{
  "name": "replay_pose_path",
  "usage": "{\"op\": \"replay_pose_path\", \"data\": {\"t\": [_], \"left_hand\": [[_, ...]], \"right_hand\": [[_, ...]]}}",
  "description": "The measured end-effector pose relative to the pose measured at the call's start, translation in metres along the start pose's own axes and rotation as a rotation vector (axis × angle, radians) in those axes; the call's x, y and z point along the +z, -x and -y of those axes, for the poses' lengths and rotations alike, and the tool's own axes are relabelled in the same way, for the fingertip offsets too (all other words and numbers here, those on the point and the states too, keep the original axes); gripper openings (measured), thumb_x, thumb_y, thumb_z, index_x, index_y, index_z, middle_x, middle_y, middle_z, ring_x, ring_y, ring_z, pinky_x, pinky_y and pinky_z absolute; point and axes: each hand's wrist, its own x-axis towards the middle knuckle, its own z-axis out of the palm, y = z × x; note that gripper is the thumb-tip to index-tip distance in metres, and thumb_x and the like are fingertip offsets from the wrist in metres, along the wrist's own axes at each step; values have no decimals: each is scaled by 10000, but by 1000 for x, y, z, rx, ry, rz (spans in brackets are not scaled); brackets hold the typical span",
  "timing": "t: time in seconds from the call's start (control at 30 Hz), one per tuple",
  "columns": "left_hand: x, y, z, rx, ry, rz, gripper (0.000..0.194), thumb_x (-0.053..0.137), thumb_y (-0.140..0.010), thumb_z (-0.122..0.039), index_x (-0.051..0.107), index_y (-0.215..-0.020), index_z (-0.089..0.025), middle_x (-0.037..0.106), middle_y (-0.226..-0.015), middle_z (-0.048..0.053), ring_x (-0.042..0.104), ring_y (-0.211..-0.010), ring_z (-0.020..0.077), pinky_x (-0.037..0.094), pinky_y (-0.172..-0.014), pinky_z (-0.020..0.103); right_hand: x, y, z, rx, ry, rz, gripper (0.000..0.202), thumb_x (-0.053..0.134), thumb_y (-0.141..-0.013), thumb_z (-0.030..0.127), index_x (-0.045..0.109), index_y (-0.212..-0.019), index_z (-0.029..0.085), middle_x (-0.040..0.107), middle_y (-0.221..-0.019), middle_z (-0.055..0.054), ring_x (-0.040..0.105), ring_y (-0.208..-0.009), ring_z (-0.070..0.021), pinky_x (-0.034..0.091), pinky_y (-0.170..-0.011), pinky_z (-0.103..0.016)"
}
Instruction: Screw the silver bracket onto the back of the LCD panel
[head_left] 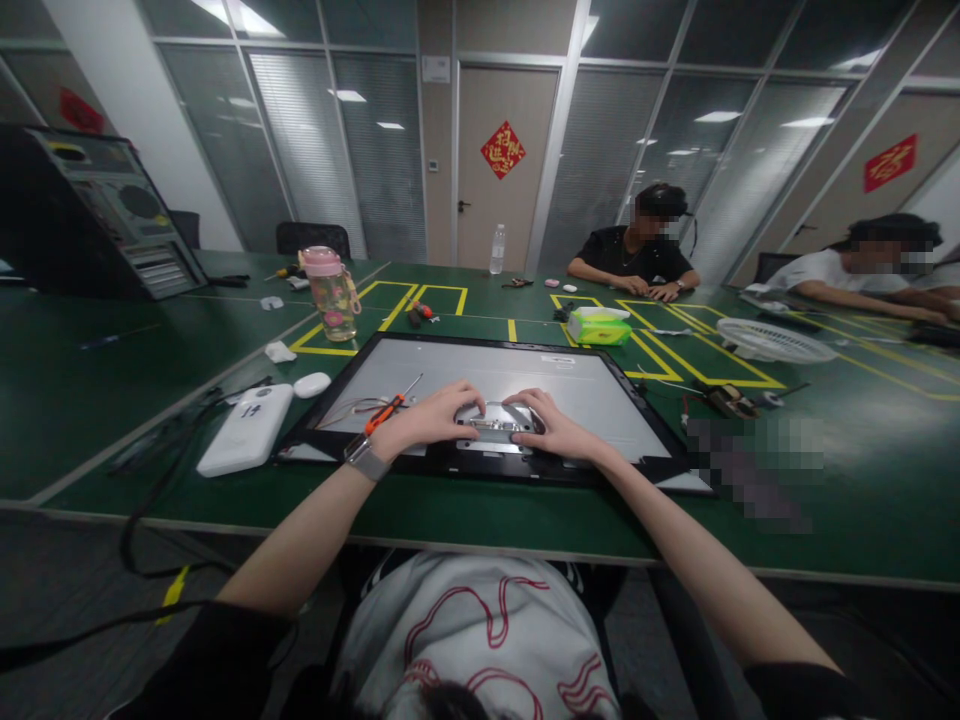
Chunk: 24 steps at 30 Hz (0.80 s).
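Note:
A large flat display panel (585, 395) with a black frame lies back side up on the green table in front of me. At its near edge sits a silver metal bracket (495, 437). My left hand (442, 412) grips the bracket's left side, with thumb and fingers curled around it. From the other side my right hand (553, 428) holds the bracket's right end between thumb and fingers. An orange-and-black screwdriver (385, 413) lies on the panel by my left wrist, its shaft pointing away. Thin cables (352, 408) rest left of it.
A white power bank (247, 430) and a white oval case (312, 385) lie left of the panel. Beyond stand a pink-lidded bottle (330, 295) and a green tissue pack (598, 326). A computer case (112, 210) is far left, a white fan grille (776, 340) right. Two co-workers sit across.

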Motion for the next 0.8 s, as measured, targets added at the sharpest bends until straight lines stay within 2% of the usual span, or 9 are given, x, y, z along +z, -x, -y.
{"op": "replay_pose_path", "data": {"t": [0.27,0.5,0.8], "left_hand": [[0,1,-3,2,-1,-10,305,608,-833,-408,575,-1073,-222,512,-1097,41,530,-1028,209,404,-933,315],[-3,2,-4,4,17,1,306,598,-836,-391,590,-1086,-213,525,-1101,51,540,-1019,211,407,-927,314],[-3,3,-3,-3,27,19,303,613,-816,-304,583,-1104,-214,520,-1124,50,545,-1023,204,411,-934,310]], "right_hand": [[-1,-2,-2,-4,-23,44,521,650,-813,371,489,-1287,228,499,-1210,-104,448,-1140,-279,381,-997,-450],[-4,0,-1,-9,-52,71,469,578,-866,390,487,-1301,240,507,-1223,-98,467,-1103,-259,388,-991,-436],[-4,0,0,-11,-64,56,517,642,-818,344,489,-1301,241,500,-1216,-91,459,-1120,-262,396,-974,-429]]}}
